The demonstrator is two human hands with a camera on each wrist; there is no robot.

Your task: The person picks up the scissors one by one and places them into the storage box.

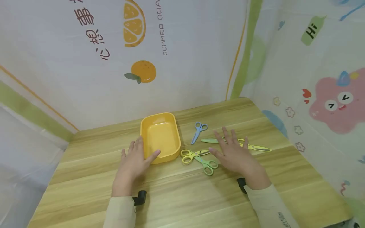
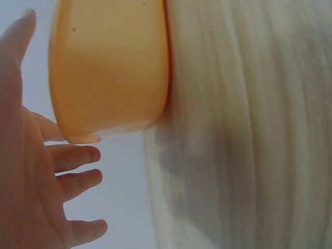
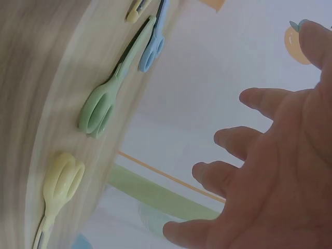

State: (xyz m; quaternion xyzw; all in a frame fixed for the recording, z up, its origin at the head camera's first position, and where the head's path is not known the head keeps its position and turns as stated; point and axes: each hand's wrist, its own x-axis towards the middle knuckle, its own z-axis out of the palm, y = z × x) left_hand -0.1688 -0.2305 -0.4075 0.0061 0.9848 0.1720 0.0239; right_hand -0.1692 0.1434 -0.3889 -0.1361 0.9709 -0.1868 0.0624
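A yellow plastic tray (image 1: 162, 139) with rounded corners sits on the table, nothing inside it. My left hand (image 1: 134, 162) is at its near left corner, fingers spread and thumb over the near rim; in the left wrist view the fingertips are right at the rim. With fingers spread, my right hand (image 1: 235, 155) hovers over the scissors, holding nothing. Partly beneath it in the head view are green scissors (image 1: 209, 140) and yellow scissors (image 1: 259, 148). Left of it, another yellow pair (image 1: 196, 154) crosses over a second green pair (image 1: 203, 161). Blue scissors (image 1: 195, 136) lie farther back.
The wooden table (image 1: 182, 202) meets a white printed curtain (image 1: 194, 76) at the back. Another printed curtain (image 1: 288, 72) hangs along the right side. Black wrist mounts (image 1: 139, 198) are on both wrists.
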